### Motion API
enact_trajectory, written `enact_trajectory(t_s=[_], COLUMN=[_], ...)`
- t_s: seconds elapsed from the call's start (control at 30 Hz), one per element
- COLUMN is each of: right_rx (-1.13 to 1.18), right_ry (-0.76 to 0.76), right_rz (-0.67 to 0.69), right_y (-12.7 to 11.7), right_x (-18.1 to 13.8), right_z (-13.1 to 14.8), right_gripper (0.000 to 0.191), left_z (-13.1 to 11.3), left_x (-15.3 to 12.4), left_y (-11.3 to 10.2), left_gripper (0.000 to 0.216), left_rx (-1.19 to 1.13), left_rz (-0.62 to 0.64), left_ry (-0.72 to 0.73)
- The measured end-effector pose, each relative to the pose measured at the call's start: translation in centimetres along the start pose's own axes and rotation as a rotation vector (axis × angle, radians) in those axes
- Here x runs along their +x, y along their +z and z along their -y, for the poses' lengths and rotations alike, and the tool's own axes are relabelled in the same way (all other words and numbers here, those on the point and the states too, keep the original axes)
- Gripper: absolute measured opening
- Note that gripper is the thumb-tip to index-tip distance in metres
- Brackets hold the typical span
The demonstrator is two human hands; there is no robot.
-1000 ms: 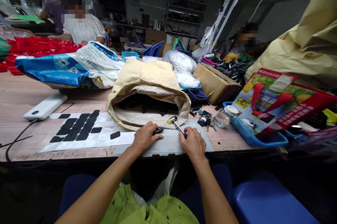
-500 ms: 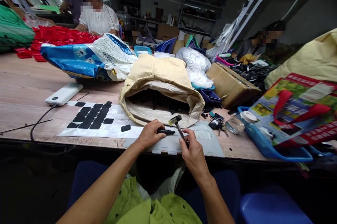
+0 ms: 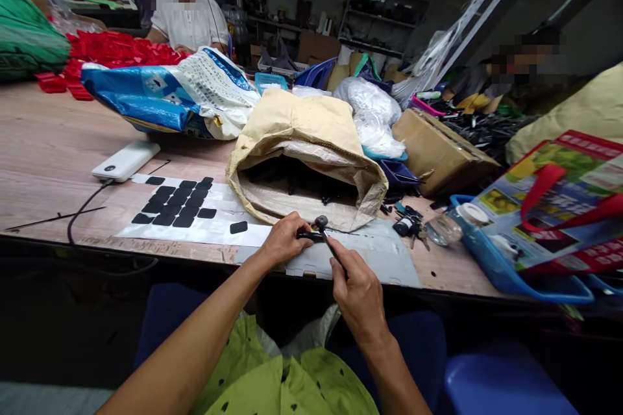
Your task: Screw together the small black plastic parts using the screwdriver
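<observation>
My left hand [image 3: 283, 241] is closed on a small black part [image 3: 308, 235] and presses it against a grey plate [image 3: 384, 259] at the table's near edge. My right hand [image 3: 356, 288] grips the handle of a small hammer [image 3: 323, 228]. The hammer's head sits right over the black part's end. Just behind both hands lies a tan sack [image 3: 305, 149] on its side, mouth open toward me, with dark parts inside.
A white sheet with several black pads [image 3: 181, 206] lies left of the hands, beside a white power bank [image 3: 125, 161] with a cable. Keys [image 3: 409, 223], a jar [image 3: 450, 225], a blue basket [image 3: 506, 272], a cardboard box [image 3: 440, 154] and a printed bag [image 3: 559, 201] crowd the right. People sit across the table.
My right hand lifted the hammer off the plate, raised it, then brought its head down onto the black part. My left hand kept hold of the part. The camera drifted right.
</observation>
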State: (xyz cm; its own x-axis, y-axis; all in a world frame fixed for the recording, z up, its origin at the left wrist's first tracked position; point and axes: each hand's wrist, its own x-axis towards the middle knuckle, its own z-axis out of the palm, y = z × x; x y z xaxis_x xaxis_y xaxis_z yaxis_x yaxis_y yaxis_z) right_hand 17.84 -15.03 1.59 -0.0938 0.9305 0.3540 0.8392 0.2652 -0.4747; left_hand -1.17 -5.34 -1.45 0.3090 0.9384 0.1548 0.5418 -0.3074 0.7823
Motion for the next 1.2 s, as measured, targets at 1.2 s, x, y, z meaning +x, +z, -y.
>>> enact_trajectory(t_s=[1.2], right_rx=[-0.513], right_ry=[0.139], right_rz=[-0.211], right_y=[1.9], right_x=[2.7], right_z=[-6.2], right_gripper=[0.031], left_z=[-3.3], left_x=[-3.7], left_y=[-0.7], left_gripper=[0.015], left_rx=[-0.138], left_rz=[0.112], left_ry=[0.133])
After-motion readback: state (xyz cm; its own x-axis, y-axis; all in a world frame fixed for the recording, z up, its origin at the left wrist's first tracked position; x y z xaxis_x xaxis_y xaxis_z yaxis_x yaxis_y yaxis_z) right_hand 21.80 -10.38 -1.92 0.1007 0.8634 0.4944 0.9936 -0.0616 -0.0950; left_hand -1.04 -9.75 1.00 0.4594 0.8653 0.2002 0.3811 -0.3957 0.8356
